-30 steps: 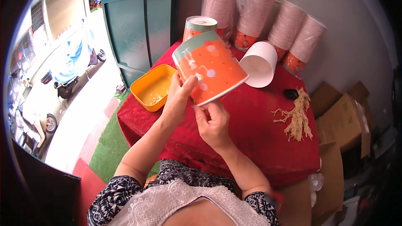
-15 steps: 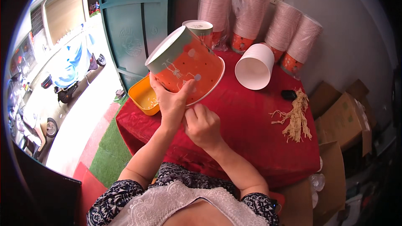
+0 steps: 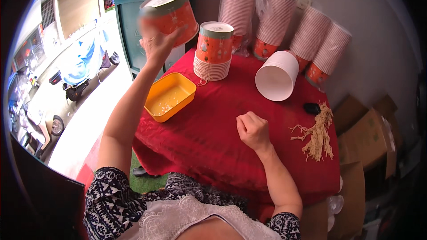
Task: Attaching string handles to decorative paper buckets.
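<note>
My left hand [image 3: 156, 42] is raised high at the far left and grips an upside-down orange paper bucket [image 3: 171, 13] with a green band. Just to its right a stack of the same buckets [image 3: 213, 50] stands inverted on the red tablecloth [image 3: 213, 129]. My right hand [image 3: 251, 130] rests over the middle of the cloth, fingers curled into a fist, holding nothing that I can see. A white bucket [image 3: 276, 76] lies on its side beyond it.
A yellow plastic tray [image 3: 170, 96] sits at the table's left edge. A bundle of straw-coloured strings [image 3: 316, 134] and a small black object [image 3: 312, 108] lie at the right. Wrapped bucket stacks [image 3: 284, 22] lean on the wall. Cardboard boxes [image 3: 369, 138] stand right.
My left hand has lifted the orange bucket up and away toward the stack at the far left. My right hand let go of it and dropped to the cloth as a fist.
</note>
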Motion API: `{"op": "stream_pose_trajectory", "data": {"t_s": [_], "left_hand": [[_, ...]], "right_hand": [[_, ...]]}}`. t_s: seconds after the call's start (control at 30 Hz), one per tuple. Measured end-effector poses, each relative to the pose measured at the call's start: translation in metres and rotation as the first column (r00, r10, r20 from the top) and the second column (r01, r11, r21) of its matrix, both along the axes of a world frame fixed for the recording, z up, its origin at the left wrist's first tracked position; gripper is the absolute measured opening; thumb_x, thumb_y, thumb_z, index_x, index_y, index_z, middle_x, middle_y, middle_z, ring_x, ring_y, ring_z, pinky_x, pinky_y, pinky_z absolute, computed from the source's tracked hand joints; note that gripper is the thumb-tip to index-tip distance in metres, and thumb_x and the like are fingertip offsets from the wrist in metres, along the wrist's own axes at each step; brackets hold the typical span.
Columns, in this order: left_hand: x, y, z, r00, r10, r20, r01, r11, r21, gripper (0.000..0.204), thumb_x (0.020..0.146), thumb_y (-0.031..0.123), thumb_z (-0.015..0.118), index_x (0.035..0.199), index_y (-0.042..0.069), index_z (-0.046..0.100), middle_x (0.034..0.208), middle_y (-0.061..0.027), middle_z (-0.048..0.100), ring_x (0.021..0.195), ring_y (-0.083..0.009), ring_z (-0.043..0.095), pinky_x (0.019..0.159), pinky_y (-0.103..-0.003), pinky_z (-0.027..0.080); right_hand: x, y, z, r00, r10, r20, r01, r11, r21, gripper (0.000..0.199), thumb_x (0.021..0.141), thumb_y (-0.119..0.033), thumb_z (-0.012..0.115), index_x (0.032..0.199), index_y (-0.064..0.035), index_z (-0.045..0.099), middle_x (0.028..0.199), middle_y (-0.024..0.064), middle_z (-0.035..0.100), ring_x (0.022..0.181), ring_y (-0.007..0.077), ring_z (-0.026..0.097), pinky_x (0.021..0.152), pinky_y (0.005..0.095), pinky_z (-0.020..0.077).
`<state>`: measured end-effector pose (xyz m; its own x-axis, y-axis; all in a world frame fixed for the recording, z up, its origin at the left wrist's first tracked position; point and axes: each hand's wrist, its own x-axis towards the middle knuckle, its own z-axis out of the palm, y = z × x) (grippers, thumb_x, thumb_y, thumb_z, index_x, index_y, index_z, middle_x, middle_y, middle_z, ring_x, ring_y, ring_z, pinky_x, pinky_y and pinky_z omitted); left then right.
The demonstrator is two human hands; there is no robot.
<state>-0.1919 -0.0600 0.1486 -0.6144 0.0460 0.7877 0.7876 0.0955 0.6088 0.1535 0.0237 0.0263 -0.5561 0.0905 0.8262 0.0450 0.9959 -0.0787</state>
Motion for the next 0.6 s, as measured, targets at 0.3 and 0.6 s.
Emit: {"op": "stream_pose_trajectory", "data": {"t_s": [0.3,0.6], "left_hand": [[-0.015,0.074,0.024,0.994,0.045,0.1,-0.037,0.996,-0.075,0.133,0.055,0.06,0.086,0.147,-0.002,0.012,0.137,-0.0264,0.044,0.13,-0.0408,0.044,0.109,-0.067,0.021],[-0.002,0.13,0.027,0.997,0.005,0.077,0.012,0.977,-0.214,0.137,0.056,0.062,0.085,0.149,-0.004,0.01,0.136,-0.0271,0.046,0.127,-0.0418,0.047,0.107,-0.065,0.027]], "right_hand": [[0.011,0.007,-0.015,0.999,0.028,0.045,-0.023,0.993,-0.114,0.011,0.079,0.001,0.067,0.072,-0.0034,0.059,0.065,0.0104,0.059,0.055,0.027,0.061,0.048,0.0354,0.0489],[0.011,0.008,-0.018,0.997,0.041,0.067,-0.027,0.981,-0.19,0.01,0.078,0.002,0.067,0.072,-0.0036,0.06,0.065,0.0104,0.06,0.055,0.0268,0.061,0.047,0.0349,0.0484]]}}
